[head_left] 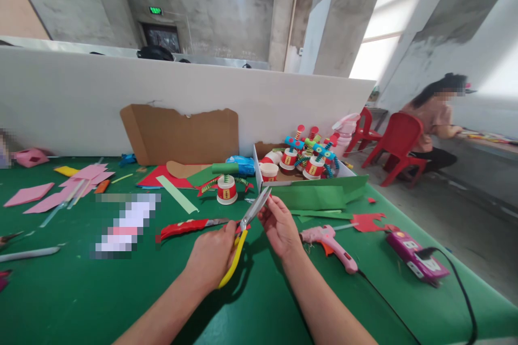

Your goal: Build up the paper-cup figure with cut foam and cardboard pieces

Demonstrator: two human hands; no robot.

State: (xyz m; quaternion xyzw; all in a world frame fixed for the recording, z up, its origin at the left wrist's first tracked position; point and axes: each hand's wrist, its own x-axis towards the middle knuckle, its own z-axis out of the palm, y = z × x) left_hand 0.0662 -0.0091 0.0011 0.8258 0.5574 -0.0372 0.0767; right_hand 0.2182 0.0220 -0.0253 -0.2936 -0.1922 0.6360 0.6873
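My left hand (212, 253) is closed around the yellow handles of a pair of scissors (253, 210), whose blades point up and away to the right. By the blade tips, the fingers of my right hand (279, 226) are pinched together; whatever they hold is too small to make out. Just beyond the blades stands a paper-cup figure (227, 190) in red and white, with folded green arms. A red-handled knife (186, 228) lies left of my left hand. To the right of my right hand rests a pink glue gun (329, 245).
A box (259, 172) holds several finished-looking cup figures. Green paper (307, 197) lies before it. A purple power box (416, 256) with a black cable sits at right. Pink paper (81, 183) is at left, brown cardboard (182, 135) behind. A person (433, 118) sits far right.
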